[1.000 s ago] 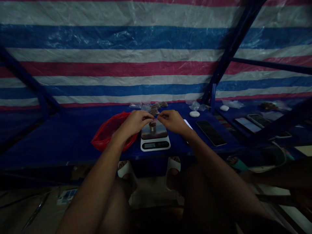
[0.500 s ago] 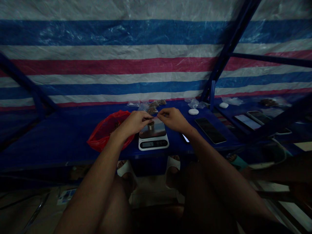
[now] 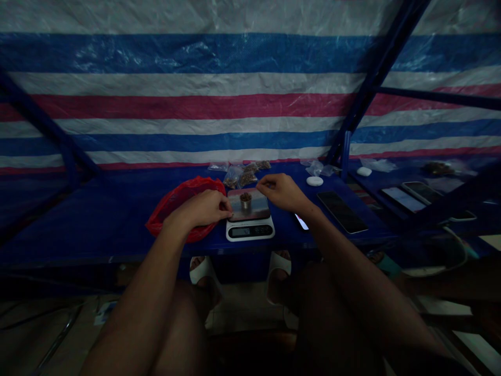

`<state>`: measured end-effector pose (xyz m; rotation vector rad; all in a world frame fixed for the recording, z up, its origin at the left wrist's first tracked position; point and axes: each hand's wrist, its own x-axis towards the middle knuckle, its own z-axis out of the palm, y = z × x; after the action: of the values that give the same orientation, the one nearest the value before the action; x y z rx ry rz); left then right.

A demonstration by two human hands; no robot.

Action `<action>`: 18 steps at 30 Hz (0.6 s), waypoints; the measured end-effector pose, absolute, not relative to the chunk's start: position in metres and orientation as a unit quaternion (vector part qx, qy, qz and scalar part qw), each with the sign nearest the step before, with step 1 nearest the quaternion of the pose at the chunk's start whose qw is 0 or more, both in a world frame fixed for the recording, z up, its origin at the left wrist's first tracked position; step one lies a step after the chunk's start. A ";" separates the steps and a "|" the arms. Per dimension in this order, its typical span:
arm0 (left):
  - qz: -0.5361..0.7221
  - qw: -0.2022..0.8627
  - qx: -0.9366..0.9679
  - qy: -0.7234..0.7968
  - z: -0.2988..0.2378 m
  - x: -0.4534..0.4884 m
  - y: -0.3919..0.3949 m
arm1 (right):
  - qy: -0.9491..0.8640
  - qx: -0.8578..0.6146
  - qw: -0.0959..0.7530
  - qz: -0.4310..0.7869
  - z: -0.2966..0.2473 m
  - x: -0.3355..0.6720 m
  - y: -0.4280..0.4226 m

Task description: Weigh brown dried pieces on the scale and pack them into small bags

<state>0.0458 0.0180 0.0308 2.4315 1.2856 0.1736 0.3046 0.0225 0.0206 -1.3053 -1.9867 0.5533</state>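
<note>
A white digital kitchen scale [image 3: 250, 232] with a metal plate stands on the blue table, its display lit. On the plate sits a small metal cup [image 3: 245, 204] heaped with brown bits. My left hand [image 3: 205, 210] is at the scale's left edge, over the rim of an open red plastic bag [image 3: 164, 206]; its thumb and fingers are closed together. My right hand [image 3: 281, 189] hovers by the plate's far right corner with its fingertips pinched. What either hand holds, if anything, is too small or dark to make out.
Clear bags of brown bits [image 3: 246, 176] lie behind the scale. To the right are a white earbud case [image 3: 314, 180], a dark phone [image 3: 342, 211], a lit phone [image 3: 302, 221] and a clear plastic bag [image 3: 316, 168]. A blue metal post [image 3: 346, 149] rises farther right.
My left hand has moved from above the cup to the left, down beside the scale and over the red bag. My right hand stays near the plate's far corner. The cup now shows fully.
</note>
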 end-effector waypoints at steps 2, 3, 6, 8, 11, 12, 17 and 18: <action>0.068 0.201 0.866 0.452 0.031 0.046 0.019 | -0.767 -0.496 0.345 0.217 0.020 0.304 0.023; 0.077 0.204 0.866 0.450 0.032 0.046 0.019 | -0.768 -0.493 0.346 0.218 0.020 0.304 0.023; 0.140 0.183 0.864 0.448 0.034 0.050 0.019 | -0.766 -0.494 0.348 0.218 0.020 0.304 0.024; 0.196 0.145 0.859 0.451 0.033 0.055 0.021 | -0.763 -0.498 0.348 0.219 0.021 0.304 0.024; 0.230 0.100 0.855 0.454 0.030 0.064 0.025 | -0.763 -0.497 0.351 0.216 0.020 0.304 0.023; 0.226 0.092 0.856 0.455 0.029 0.067 0.025 | -0.764 -0.496 0.351 0.215 0.020 0.304 0.023; 0.202 0.081 0.864 0.455 0.027 0.074 0.027 | -0.763 -0.496 0.353 0.219 0.019 0.305 0.024; 0.206 0.083 0.863 0.453 0.027 0.074 0.027 | -0.762 -0.497 0.354 0.219 0.019 0.305 0.024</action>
<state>0.0737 0.0268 0.0269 2.5776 1.3542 0.6161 0.3050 0.0241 0.0192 -1.2837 -1.9691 0.5661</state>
